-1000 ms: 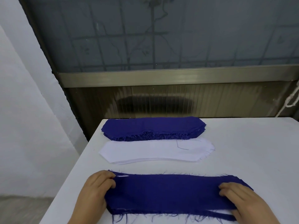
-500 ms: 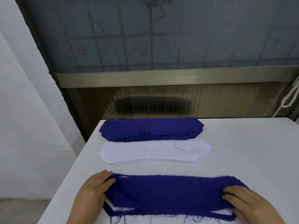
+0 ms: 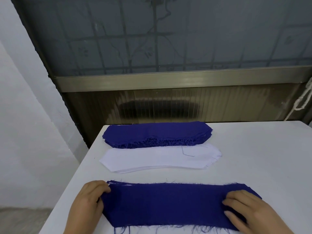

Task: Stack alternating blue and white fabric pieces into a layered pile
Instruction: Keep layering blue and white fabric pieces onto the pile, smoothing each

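We see a white worktop with three groups of fabric on it. At the far edge lies a pile of blue pieces, with frayed threads along its near side. Just in front of it, touching or slightly under its near edge, lies a pile of white pieces with one loose dark thread on top. Nearest to us is the layered pile; its top piece is blue, and thin white edges show at its far left corner. Our left hand rests at the left end of this pile, its fingers curled over the edge of the cloth. Our right hand lies flat on the right end, with the fingers straight and pressing on the blue top piece. Behind the worktop stands a dark window with a metal frame.
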{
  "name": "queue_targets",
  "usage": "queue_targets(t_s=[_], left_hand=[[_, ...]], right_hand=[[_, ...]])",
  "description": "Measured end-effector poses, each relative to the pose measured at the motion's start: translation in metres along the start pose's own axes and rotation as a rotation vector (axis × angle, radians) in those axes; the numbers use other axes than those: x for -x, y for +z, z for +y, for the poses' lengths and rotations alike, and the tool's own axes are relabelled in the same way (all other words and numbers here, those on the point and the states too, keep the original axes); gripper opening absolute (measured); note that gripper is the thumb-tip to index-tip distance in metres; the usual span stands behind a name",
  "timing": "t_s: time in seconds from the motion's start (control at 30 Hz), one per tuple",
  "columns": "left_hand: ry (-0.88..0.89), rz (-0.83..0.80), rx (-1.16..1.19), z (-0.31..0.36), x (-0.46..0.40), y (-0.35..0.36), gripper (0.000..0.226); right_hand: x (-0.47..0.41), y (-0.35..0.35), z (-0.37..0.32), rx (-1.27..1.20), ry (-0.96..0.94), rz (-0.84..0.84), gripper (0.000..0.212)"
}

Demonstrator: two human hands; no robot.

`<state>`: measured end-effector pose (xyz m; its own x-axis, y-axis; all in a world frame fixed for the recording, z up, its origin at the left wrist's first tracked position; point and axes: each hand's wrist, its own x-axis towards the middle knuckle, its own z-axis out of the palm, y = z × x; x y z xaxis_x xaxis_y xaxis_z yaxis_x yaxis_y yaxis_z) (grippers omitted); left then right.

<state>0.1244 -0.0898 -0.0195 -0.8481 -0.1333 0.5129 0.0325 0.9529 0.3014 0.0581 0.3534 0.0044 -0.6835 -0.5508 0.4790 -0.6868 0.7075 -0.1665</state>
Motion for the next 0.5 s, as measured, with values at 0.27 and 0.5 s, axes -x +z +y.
queue_targets(t_s=[0.27, 0.5], left_hand=[[-0.116, 0.050, -0.001, -0.004, -0.002, -0.002, 0.051], [-0.195, 0.040, 0.043, 0.048, -0.043, 0.004, 0.028]], right_hand=[[-0.020, -0.008, -0.003, -0.090, 0.125, -0.262, 0.033], [-0.068, -0.004, 0.021, 0.103, 0.233, -0.436, 0.023]])
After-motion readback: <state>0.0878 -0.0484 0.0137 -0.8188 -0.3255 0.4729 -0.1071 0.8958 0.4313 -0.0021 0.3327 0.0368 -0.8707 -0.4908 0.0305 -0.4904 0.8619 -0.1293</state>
